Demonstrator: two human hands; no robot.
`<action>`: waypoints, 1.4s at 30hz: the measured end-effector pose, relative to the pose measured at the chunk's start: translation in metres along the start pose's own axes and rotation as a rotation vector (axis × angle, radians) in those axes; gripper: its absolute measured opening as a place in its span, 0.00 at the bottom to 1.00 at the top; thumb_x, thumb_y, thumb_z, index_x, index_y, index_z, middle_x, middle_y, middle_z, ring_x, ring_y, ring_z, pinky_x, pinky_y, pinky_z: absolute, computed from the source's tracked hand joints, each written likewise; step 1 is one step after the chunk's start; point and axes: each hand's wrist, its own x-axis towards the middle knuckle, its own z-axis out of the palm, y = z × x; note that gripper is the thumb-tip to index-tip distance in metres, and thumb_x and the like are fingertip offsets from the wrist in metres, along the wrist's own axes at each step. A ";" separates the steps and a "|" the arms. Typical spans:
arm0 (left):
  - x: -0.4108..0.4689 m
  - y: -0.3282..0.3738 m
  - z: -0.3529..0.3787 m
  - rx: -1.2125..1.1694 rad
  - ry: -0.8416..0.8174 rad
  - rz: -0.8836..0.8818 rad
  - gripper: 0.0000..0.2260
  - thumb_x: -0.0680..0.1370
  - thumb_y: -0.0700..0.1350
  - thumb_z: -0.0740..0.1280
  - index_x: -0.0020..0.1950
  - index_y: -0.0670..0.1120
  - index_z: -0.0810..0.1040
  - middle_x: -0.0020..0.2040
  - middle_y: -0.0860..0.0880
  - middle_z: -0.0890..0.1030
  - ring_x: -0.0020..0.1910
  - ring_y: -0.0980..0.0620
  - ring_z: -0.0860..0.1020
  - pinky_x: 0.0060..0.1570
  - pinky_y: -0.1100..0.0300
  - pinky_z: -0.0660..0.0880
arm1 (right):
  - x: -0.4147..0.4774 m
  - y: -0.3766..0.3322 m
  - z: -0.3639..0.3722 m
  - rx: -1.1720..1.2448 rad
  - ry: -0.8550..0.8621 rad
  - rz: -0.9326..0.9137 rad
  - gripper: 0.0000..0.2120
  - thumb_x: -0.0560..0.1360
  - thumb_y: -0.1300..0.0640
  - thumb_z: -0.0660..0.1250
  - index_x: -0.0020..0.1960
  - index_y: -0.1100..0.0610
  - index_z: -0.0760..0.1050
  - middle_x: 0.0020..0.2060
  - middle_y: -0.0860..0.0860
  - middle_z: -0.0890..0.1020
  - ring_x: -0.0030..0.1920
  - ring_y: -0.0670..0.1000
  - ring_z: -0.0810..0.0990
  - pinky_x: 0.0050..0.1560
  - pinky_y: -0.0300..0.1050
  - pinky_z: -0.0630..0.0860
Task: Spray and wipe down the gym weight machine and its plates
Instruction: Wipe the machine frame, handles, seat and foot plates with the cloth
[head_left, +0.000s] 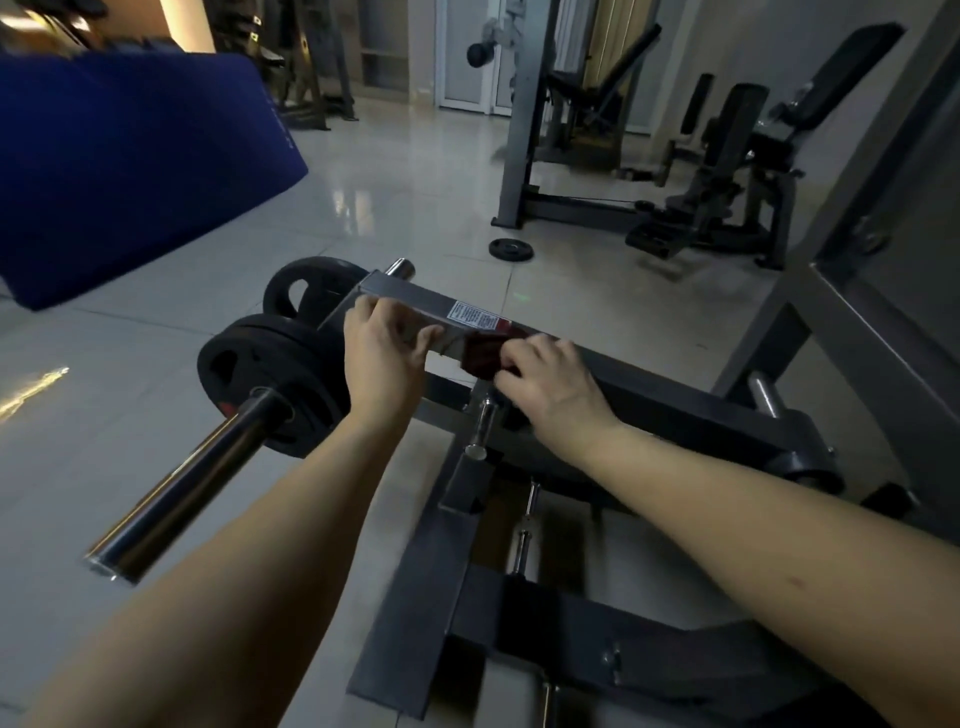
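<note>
A grey steel lever arm (415, 296) of the weight machine runs across the middle, with a white warning label (470, 315) on its top face. My left hand (379, 348) grips the arm near its end, fingers curled over the top edge. My right hand (545, 376) holds a dark red cloth (483, 353) against the arm's side, just right of the label. Black weight plates (260, 374) sit on a chrome sleeve (192, 478) to the left, with another plate (306, 291) behind. No spray bottle is visible.
The machine's dark base frame (519, 597) with chrome pegs (480, 426) lies below my arms. A blue padded mat (130, 156) leans at upper left. A loose plate (510, 249) lies on the tiled floor. Other gym machines (727, 156) stand at the back right.
</note>
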 end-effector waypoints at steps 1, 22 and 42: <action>-0.001 0.000 0.000 -0.011 -0.003 -0.005 0.11 0.75 0.50 0.76 0.50 0.46 0.79 0.56 0.50 0.75 0.58 0.50 0.73 0.56 0.55 0.77 | -0.020 0.011 -0.002 -0.014 -0.003 -0.022 0.11 0.68 0.65 0.69 0.50 0.59 0.80 0.51 0.59 0.78 0.50 0.62 0.75 0.46 0.56 0.73; -0.017 0.009 -0.010 -0.046 -0.172 -0.025 0.09 0.82 0.51 0.66 0.50 0.47 0.81 0.49 0.52 0.78 0.47 0.55 0.77 0.51 0.51 0.79 | -0.002 -0.015 -0.021 0.177 0.001 0.248 0.15 0.66 0.62 0.81 0.49 0.55 0.81 0.55 0.53 0.78 0.58 0.57 0.74 0.57 0.53 0.71; -0.044 0.026 -0.022 -0.678 -0.469 -0.490 0.10 0.77 0.34 0.71 0.57 0.43 0.77 0.48 0.41 0.83 0.38 0.46 0.84 0.47 0.46 0.83 | -0.013 -0.055 -0.025 0.748 0.258 0.561 0.17 0.75 0.64 0.74 0.61 0.50 0.81 0.66 0.40 0.76 0.73 0.44 0.67 0.72 0.33 0.60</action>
